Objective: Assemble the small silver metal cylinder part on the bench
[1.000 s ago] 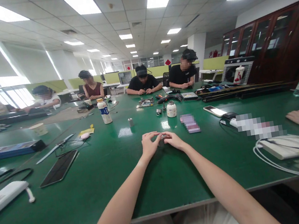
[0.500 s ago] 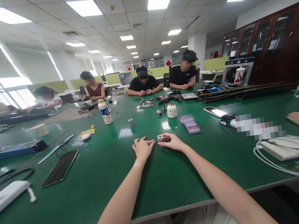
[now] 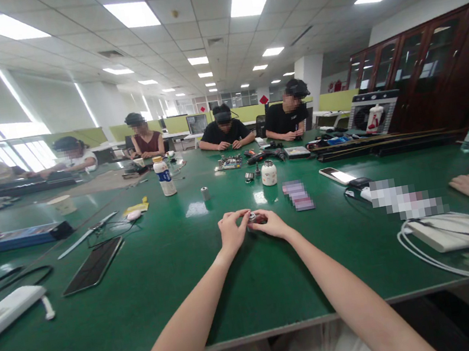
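Both my arms reach out over a green table (image 3: pixel 170 306). My left hand (image 3: pixel 231 230) and my right hand (image 3: pixel 273 223) meet at the table's middle. Between them sits a small round metal part (image 3: pixel 252 217) with a dark red body. The fingertips of both hands pinch it from either side, low over the table top. What the part is I cannot make out.
A white jar (image 3: pixel 269 172), a small grey cylinder (image 3: pixel 205 192) and a white bottle (image 3: pixel 164 175) stand beyond my hands. A dark phone (image 3: pixel 93 264) lies left, a white power strip with cable (image 3: pixel 446 233) right. Several people sit around the far side.
My left hand had dropped flat on the table beside the part half a second ago. It has come back to the part and pinches it again with my right hand.
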Available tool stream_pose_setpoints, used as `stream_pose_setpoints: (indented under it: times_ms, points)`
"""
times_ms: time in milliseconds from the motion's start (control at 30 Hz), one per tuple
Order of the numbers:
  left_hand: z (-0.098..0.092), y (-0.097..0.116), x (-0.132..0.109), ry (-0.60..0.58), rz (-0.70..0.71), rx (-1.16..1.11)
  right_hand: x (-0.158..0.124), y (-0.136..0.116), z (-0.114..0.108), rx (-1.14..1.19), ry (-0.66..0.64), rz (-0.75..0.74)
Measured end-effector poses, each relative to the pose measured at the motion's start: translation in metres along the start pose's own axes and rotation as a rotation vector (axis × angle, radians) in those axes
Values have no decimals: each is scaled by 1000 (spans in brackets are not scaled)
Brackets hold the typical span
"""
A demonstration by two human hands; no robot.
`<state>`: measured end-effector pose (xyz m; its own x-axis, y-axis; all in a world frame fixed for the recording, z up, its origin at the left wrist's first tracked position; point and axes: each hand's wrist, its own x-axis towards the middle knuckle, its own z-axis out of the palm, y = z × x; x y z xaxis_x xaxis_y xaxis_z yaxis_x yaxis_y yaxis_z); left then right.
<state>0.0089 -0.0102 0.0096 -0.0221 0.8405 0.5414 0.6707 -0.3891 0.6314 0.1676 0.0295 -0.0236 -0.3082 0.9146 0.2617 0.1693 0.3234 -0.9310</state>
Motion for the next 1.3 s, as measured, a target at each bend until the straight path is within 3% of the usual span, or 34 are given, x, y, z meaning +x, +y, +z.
stream_pose_setpoints:
  times_ms: [367, 567, 833, 1100, 1300]
  points:
    - [2, 1, 3, -50, -25, -21, 3, 3, -1, 70, 2, 24]
    - [6, -11, 10, -197, -137, -297, 2, 2, -2, 62, -17, 28]
    - [7, -6, 0, -3, -93, -62, 3, 5, -1, 78, -5, 43]
    - [1, -9, -3, -57, -59, -28, 2, 1, -2, 76, -25, 29]
    - [6, -10, 6, -26, -58, -66, 0, -3, -1, 84, -15, 30]
